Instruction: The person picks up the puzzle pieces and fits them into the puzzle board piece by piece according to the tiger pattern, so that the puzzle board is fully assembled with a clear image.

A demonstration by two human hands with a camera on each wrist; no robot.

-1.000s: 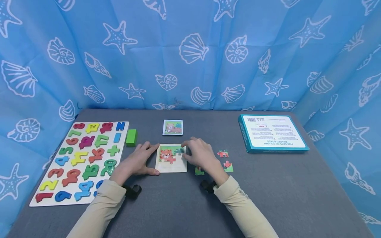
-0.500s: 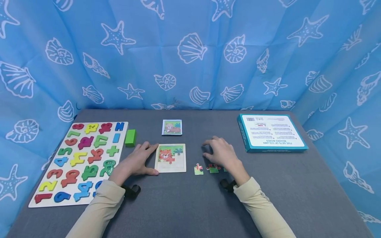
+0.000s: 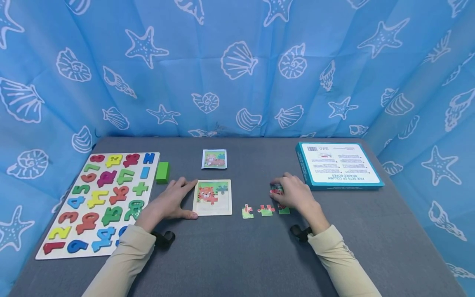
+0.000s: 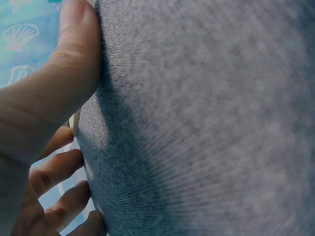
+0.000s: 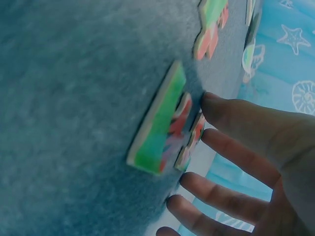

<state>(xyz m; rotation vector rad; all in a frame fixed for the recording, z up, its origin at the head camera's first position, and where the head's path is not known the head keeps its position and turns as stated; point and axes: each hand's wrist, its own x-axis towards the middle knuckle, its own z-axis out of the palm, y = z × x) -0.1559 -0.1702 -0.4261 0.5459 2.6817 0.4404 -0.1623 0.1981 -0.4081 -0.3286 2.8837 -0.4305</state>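
My left hand [image 3: 172,201] lies along the left side of a square wooden puzzle board [image 3: 213,209], its thumb and forefinger spread against the edge. Part of a tiger picture fills the board's upper half. To the right, my right hand [image 3: 295,192] has thumb and forefinger around a red puzzle piece [image 3: 276,189], partly hidden by the fingers. In the right wrist view that puzzle piece [image 5: 193,140] lies by the thumb tip. Nearer me are three puzzle pieces: one at left [image 3: 247,212], one in the middle [image 3: 266,210] and one [image 3: 284,210] by the right hand.
A small tiger picture card [image 3: 214,159] lies behind the board. At left are a number board [image 3: 128,163] with coloured numerals and a green block [image 3: 162,172]. A teal-edged box [image 3: 341,165] sits at back right, before a blue curtain [image 3: 237,95].
My right hand has left a blue-green piece on the board's upper right and moved right to the red piece. The left hand keeps its place at the board's edge.
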